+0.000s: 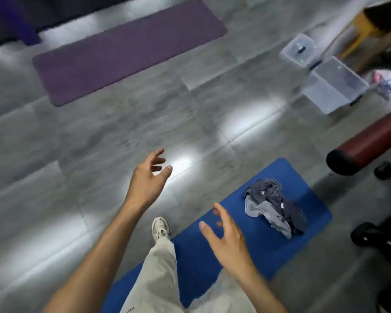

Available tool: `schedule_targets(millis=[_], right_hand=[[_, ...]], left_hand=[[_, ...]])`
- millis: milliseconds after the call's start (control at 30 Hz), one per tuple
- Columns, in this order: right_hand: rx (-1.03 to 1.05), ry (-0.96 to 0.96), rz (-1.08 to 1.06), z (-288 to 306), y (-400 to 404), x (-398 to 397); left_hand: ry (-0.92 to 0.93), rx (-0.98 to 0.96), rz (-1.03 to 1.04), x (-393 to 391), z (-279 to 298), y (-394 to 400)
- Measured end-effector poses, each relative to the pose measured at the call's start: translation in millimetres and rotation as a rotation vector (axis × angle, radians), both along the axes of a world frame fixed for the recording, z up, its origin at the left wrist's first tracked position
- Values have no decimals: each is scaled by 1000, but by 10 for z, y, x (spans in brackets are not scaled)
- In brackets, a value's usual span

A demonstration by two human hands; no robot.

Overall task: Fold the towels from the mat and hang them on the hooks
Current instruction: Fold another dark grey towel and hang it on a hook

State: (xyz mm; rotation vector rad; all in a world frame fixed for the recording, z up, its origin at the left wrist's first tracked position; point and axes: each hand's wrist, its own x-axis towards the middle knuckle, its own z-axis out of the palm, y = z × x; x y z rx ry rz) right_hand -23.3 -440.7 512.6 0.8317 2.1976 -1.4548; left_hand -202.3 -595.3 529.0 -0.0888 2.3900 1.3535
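We've got both hands out in front of us, and neither one has hold of anything. Our left hand [150, 177] hangs over the grey tiled floor [113, 136], fingers spread and loosely bent, thumb apart from them. Our right hand [226, 240] hovers above the near part of the blue rectangular foam mat [212, 251], fingers likewise relaxed and parted, palm turned inward.

Below the hands we see our pale beige trouser leg [160, 267] and one white trainer [160, 228], planted on the floor just beside the blue mat's left edge.

And there are the towels: a crumpled heap of grey cloth towels [274, 211] sits on the far right part of the blue mat, well apart from our right hand. We make out darker slate pieces tangled with a lighter grey piece, but how many towels are in the pile we cannot tell.

Further out, a second mat, purple and long [127, 53], lies flat on the floor well beyond our left hand. That's two mats counted. At the upper right stand two clear plastic storage boxes [332, 86], close together. On the right edge a dark red padded roll with a black end [366, 143] juts in, and below it are black shapes [375, 238] too dark to identify. Nothing lies between our right hand and the heap.
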Motion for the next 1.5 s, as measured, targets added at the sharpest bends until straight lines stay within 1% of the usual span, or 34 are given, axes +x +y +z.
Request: schedule_targets(millis=[133, 167, 233, 333, 467, 633, 733, 833, 1033, 1100, 1200, 1300, 1367, 1400, 1500], right_hand=[[-4, -21, -189, 24, -49, -495], [-13, -14, -192, 67, -70, -546], [-32, -20, -282, 80, 35, -845], [8, 34, -443, 122, 283, -1267], [18, 61, -614, 46, 806, -1808], [-5, 70, -687, -74, 1570, -2426], [-33, 65, -726, -78, 2004, -2668], [-1, 86, -860, -25, 2348, -2801], [50, 94, -1230, -51, 2874, -2854], [59, 56, -1332, -92, 3023, -2879], [77, -29, -1412, -210, 3185, -2926], [97, -127, -1519, -402, 3287, -2901], [92, -180, -1576, -527, 3328, -2865], [82, -205, -1610, -587, 3338, -2837], [71, -254, -1721, -743, 3311, -2771]], left_hand=[[-20, 18, -162, -794, 1, 314], [-18, 35, -179, -850, 22, 372], [-34, 64, -281, -1215, 58, 701], [-44, 58, -444, -1688, 143, 1270], [-4, 52, -628, -2293, 194, 2118], [5, 58, -824, -2930, 245, 3111], [0, 64, -903, -3174, 211, 3681], [-43, 66, -1049, -3206, 150, 4276], [-201, 59, -1330, -2949, -94, 5462], [-251, 58, -1446, -2838, -240, 5811], [-326, 15, -1610, -2682, -473, 6250], [-387, -95, -1745, -2534, -803, 6575], [-454, -148, -1806, -2443, -985, 6683], [-458, -168, -1849, -2398, -1085, 6707], [-357, -235, -2011, -2214, -1249, 6709]])
